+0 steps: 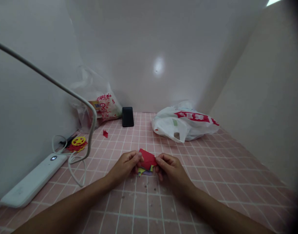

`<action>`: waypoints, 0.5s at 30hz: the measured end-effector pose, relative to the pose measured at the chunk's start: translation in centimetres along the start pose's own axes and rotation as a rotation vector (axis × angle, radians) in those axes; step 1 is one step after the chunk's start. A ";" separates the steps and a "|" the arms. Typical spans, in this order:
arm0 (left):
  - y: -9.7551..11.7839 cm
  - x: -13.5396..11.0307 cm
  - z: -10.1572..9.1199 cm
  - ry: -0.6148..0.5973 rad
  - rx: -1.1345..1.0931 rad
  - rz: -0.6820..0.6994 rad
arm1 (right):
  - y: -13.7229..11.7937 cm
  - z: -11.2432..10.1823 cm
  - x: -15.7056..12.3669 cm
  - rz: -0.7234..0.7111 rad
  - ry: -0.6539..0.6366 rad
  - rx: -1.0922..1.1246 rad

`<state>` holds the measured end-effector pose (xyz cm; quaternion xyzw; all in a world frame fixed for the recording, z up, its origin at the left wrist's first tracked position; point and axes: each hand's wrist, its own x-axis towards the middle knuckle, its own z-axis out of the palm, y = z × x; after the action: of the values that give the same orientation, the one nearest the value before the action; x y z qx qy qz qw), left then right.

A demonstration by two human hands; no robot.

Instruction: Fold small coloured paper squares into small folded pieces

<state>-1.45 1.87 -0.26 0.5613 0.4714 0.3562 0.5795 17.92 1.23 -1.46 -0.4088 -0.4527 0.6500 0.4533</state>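
Note:
A small piece of red paper (pixel 147 159) is held between my two hands above the middle of the tiled surface. My left hand (pixel 128 165) pinches its left edge between thumb and fingers. On the other side, my right hand (pixel 170 167) grips the right edge, with its lower fingers curled. Below the red sheet show pieces of yellow and lilac paper (pixel 147 173), partly hidden; whether they lie on the tiles or are touched by my fingers I cannot tell.
Two white plastic bags stand at the back, a left one (pixel 110 109) and a right one (pixel 188 123). Near them are a black phone (pixel 128 117) and a red paper scrap (pixel 105 133). Yellow and red cut-outs (pixel 78 142), a white power strip (pixel 33 180) and a looping cable (pixel 92 130) occupy the left.

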 end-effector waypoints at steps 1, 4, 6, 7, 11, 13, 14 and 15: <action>-0.1 -0.1 0.2 -0.027 0.021 -0.003 | 0.1 0.1 -0.1 -0.008 -0.009 -0.039; -0.3 -0.5 0.9 -0.095 0.061 -0.031 | 0.4 0.3 -0.4 -0.030 -0.057 -0.147; -0.4 -0.6 1.1 -0.092 0.070 -0.030 | 0.5 0.4 -0.5 -0.028 -0.083 -0.166; -0.4 -0.6 1.2 -0.082 0.074 -0.025 | 0.6 0.4 -0.5 -0.023 -0.089 -0.160; -0.3 -0.7 1.3 -0.063 0.089 0.003 | 0.7 0.3 -0.4 -0.007 -0.072 -0.110; -0.2 -0.7 1.3 -0.067 0.085 0.011 | 0.7 0.3 -0.4 0.006 -0.066 -0.089; -0.2 -0.7 1.3 -0.068 0.081 0.013 | 0.7 0.3 -0.4 0.010 -0.062 -0.080; -0.2 -0.7 1.2 -0.063 0.074 0.018 | 0.7 0.3 -0.4 0.013 -0.062 -0.073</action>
<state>-0.53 0.80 -0.47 0.5977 0.4607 0.3260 0.5694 17.57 0.70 -1.97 -0.4076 -0.4872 0.6482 0.4198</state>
